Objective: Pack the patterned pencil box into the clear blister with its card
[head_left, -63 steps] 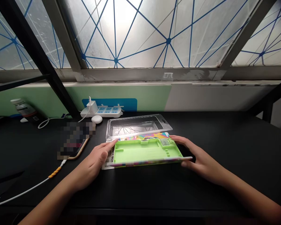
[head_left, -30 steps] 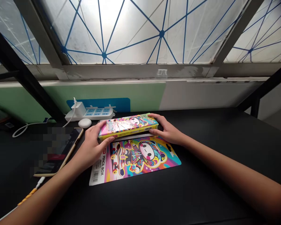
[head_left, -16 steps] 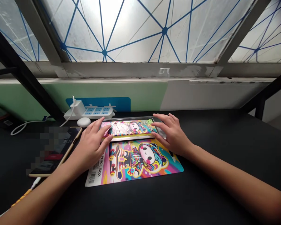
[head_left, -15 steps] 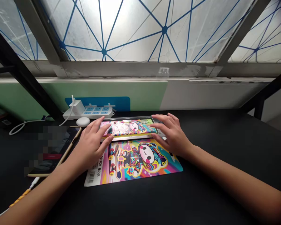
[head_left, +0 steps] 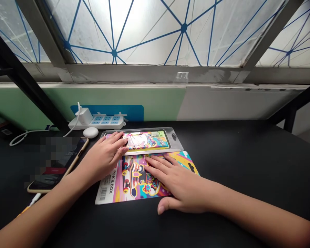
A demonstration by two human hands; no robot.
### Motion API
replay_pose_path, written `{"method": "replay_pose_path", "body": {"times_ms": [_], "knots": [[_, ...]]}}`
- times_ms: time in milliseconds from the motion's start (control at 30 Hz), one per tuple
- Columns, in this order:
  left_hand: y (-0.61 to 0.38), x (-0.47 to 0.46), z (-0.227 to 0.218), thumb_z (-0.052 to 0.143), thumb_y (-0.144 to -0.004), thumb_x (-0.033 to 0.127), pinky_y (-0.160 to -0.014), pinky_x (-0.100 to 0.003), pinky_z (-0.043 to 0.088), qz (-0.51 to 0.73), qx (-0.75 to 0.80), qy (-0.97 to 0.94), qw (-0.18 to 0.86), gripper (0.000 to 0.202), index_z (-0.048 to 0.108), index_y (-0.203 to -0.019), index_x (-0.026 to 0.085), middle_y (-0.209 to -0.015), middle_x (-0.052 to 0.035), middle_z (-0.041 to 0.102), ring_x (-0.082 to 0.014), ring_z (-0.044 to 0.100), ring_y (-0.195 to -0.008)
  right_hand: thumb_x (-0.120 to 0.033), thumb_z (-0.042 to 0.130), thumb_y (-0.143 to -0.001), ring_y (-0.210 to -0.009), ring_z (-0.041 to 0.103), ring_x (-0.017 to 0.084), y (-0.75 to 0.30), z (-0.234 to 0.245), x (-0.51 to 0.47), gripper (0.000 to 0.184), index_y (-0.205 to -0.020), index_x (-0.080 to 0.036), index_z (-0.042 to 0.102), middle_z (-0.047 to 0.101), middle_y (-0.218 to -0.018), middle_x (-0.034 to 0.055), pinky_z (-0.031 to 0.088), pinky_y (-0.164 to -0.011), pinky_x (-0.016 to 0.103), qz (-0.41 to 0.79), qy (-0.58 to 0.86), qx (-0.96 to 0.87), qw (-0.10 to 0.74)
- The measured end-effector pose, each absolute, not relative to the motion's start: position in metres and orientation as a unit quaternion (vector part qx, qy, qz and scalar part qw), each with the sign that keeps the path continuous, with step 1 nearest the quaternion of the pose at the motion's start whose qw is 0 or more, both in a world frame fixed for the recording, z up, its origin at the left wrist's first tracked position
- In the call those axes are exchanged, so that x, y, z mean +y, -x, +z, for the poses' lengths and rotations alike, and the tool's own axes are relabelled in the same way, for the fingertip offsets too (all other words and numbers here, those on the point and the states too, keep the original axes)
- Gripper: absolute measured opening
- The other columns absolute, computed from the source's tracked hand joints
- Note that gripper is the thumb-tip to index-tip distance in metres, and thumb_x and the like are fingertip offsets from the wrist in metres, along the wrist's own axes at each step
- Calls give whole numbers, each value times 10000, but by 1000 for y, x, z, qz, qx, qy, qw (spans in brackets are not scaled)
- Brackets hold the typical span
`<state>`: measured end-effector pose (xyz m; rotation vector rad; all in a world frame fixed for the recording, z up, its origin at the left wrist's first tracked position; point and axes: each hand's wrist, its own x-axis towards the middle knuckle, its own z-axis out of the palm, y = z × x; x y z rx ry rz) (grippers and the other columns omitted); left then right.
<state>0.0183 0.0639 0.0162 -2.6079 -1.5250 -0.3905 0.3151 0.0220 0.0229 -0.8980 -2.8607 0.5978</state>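
Observation:
A colourful pencil box (head_left: 144, 140) with a cartoon figure sits in a clear plastic blister tray (head_left: 176, 143) toward the back of the black desk. My left hand (head_left: 104, 156) rests over the left end of the box and tray, fingers stretched out. In front of the tray lies a flat printed backing card (head_left: 119, 193) marked "PENCIL BOX", with a barcode at its left end. My right hand (head_left: 182, 184) lies flat across the right half of this card, fingers spread and thumb toward me. It covers most of the printed cartoon figure.
Left of my left hand lies a phone (head_left: 60, 168) with a cable at its near end. Behind it are a round white case (head_left: 90, 132) and a white power strip (head_left: 103, 121) with a plugged-in charger. A window and black metal posts border the desk (head_left: 237, 165).
My right hand has left the right end of the tray and come down toward me onto the card. The left hand stays on the box; the tray's right end now shows.

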Motion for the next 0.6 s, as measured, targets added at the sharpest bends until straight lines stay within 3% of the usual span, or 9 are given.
{"method": "replay_pose_path", "body": {"times_ms": [133,233,367,467,600], "knots": [[-17,60,19,228,-1080,517,-1150,-569,388,-130,-519,844,38,574,649,-1305,200,-1557,-150,513,-330,424,-1481,-711,531,-926,-1334,511,362,-313,24,21,726,-1435,-195,547,566,-1481,177,344,-1141,551,170,325,-926,93],[-18,57,17,283,-1061,563,-1161,-569,370,-143,-527,836,51,579,562,-1424,208,-1593,-151,465,-337,443,-1467,-673,535,-943,-1157,577,371,-310,20,21,661,-1357,-159,581,645,-1303,195,448,-991,549,98,381,-912,115],[-19,57,12,327,-1048,590,-1151,-573,366,-128,-523,839,80,641,351,-1604,270,-1642,-124,392,-364,405,-1486,-645,532,-951,-981,590,357,-309,12,24,535,-1128,-150,631,656,-1074,170,465,-846,516,9,463,-880,106],[-20,58,11,341,-1050,579,-1147,-603,349,-96,-522,842,93,617,383,-1595,294,-1645,-127,382,-397,364,-1503,-599,520,-977,-881,574,297,-309,10,27,402,-933,-203,575,633,-951,108,444,-785,446,10,472,-874,119],[-19,60,14,290,-1076,515,-1146,-606,355,-96,-526,842,77,562,444,-1565,285,-1645,-131,379,-392,358,-1508,-573,528,-977,-736,554,227,-311,17,24,360,-865,-234,479,626,-837,54,398,-656,348,78,487,-856,156]]}}
